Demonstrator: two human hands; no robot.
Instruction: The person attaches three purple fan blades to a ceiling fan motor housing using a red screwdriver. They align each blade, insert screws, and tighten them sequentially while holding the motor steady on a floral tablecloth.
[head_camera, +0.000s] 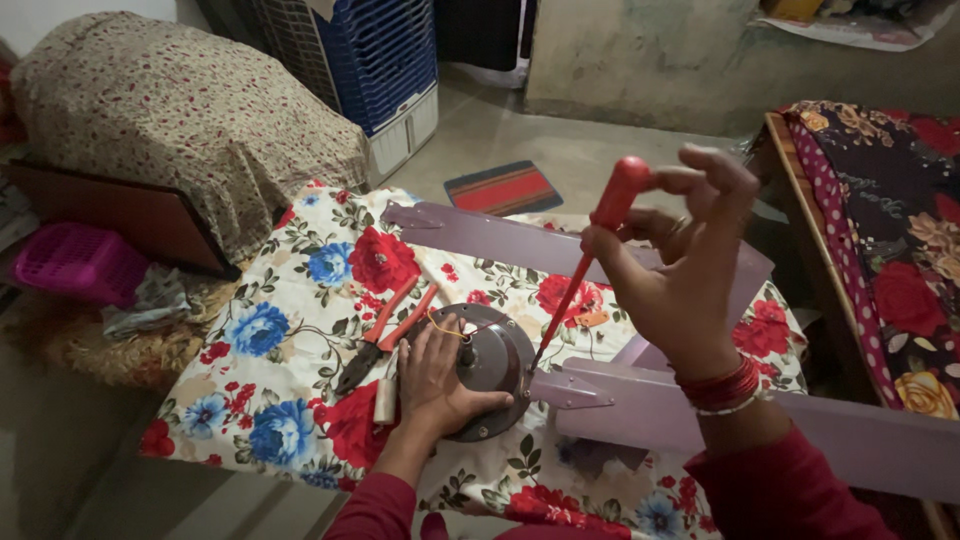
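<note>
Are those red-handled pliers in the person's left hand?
No. The pliers lie loose on the flowered cloth, while the left hand rests on the fan motor beside them.

Ceiling fan motor housing (497, 362): round, grey metal, lying flat on a floral cloth, a thin yellow wire looped across its top. Pale lilac blades attached; one blade (520, 240) runs away behind the housing, another blade (760, 425) stretches toward the lower right. Left hand (437, 375) rests palm-down on the housing's near-left side, fingers spread over the top. Screwdriver (590, 250): red handle, red-sleeved shaft, tilted steeply, tip down at the housing's right edge near the blade bracket. Right hand (680, 270) pinches the handle near its upper end.
</note>
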